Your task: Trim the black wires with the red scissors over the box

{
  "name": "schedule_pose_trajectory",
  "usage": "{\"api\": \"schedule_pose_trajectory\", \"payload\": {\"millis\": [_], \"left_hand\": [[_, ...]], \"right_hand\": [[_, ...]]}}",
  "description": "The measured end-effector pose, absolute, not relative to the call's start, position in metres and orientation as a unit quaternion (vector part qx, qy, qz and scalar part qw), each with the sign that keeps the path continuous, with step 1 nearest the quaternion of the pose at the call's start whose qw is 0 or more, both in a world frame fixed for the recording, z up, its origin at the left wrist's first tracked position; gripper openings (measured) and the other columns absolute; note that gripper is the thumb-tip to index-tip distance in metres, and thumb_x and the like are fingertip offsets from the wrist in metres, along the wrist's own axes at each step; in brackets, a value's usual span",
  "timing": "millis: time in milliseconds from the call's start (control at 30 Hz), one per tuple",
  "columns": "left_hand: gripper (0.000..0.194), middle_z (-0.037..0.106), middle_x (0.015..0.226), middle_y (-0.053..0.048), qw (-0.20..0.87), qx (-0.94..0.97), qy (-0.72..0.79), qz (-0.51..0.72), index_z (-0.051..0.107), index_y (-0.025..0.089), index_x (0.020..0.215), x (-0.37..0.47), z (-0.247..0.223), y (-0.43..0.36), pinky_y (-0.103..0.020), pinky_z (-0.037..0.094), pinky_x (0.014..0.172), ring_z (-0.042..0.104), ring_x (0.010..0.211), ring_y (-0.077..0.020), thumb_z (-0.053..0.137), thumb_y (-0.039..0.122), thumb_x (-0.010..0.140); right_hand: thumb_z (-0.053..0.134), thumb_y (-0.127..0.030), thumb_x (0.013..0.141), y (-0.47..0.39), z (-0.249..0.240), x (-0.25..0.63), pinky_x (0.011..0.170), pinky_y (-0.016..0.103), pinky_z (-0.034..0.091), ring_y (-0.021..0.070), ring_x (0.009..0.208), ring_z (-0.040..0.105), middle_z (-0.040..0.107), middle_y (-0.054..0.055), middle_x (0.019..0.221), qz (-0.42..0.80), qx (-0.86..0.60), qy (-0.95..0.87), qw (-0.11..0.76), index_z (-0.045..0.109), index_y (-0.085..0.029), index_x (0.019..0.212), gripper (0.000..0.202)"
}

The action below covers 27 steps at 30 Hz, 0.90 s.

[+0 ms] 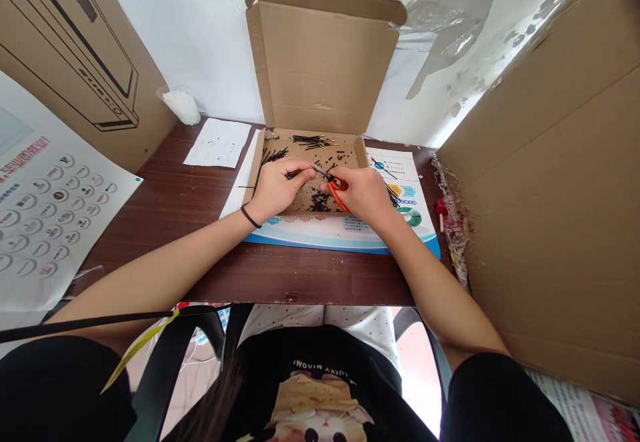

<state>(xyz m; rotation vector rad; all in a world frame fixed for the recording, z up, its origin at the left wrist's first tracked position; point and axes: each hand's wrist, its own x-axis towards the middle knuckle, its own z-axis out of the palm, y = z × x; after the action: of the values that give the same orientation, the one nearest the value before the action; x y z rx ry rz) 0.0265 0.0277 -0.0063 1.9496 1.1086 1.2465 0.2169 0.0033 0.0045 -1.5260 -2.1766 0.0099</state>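
My left hand (281,187) is over the left part of an open cardboard box (364,152), its thumb and fingers pinched together at the tips of the pliers. What it holds is too small to make out. Wrapped round red-handled pliers (336,193) is my right hand (364,194), at the box's right side; the tool's metal jaws point left toward my left fingertips. Inside the box, a bundle of thin black pieces with shiny ends (313,141) lies near the back. More black pieces (275,155) are at the left, and small black scraps (320,202) lie near the front.
A printed poster (320,235) is under the box on the brown table (300,275). White paper (219,143) and a clear bag with white contents (183,105) are at the back left. Large cardboard (555,182) stands at the right, beside a small red object (441,209). Black strands lie right of the box.
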Motion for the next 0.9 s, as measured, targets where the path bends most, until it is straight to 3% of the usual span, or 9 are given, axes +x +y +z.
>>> {"api": "schedule_pose_trajectory", "payload": {"millis": [267, 500, 900], "left_hand": [[0.020, 0.076, 0.095, -0.006, 0.281, 0.734, 0.415, 0.458, 0.076, 0.021, 0.085, 0.026, -0.010, 0.030, -0.032, 0.051, 0.085, 0.068, 0.089, -0.0193, 0.064, 0.037, 0.086], [0.023, 0.076, 0.096, -0.006, 0.289, 0.734, 0.409, 0.459, 0.075, 0.019, 0.088, 0.026, -0.011, 0.030, -0.030, 0.052, 0.084, 0.068, 0.089, -0.0180, 0.061, 0.037, 0.088], [0.020, 0.076, 0.094, -0.005, 0.246, 0.752, 0.401, 0.462, 0.074, 0.019, 0.087, 0.025, -0.014, 0.033, -0.031, 0.051, 0.081, 0.068, 0.087, -0.0182, 0.060, 0.034, 0.089]], "right_hand": [[0.060, -0.048, 0.089, 0.006, 0.001, 0.220, 0.057, 0.029, 0.025, 0.0179, 0.064, 0.058, 0.071, 0.004, 0.073, -0.040, -0.575, -0.786, 0.224, 0.074, -0.025, 0.090, 0.028], [0.057, -0.055, 0.089, 0.004, 0.010, 0.220, 0.058, 0.028, 0.029, 0.0154, 0.060, 0.052, 0.066, 0.003, 0.064, 0.037, -0.585, -0.763, 0.274, 0.072, -0.023, 0.080, 0.037], [0.062, -0.057, 0.086, 0.001, 0.009, 0.217, 0.061, 0.027, 0.031, 0.0162, 0.066, 0.056, 0.072, 0.004, 0.075, 0.067, -0.570, -0.776, 0.263, 0.076, -0.024, 0.101, 0.039]]}}
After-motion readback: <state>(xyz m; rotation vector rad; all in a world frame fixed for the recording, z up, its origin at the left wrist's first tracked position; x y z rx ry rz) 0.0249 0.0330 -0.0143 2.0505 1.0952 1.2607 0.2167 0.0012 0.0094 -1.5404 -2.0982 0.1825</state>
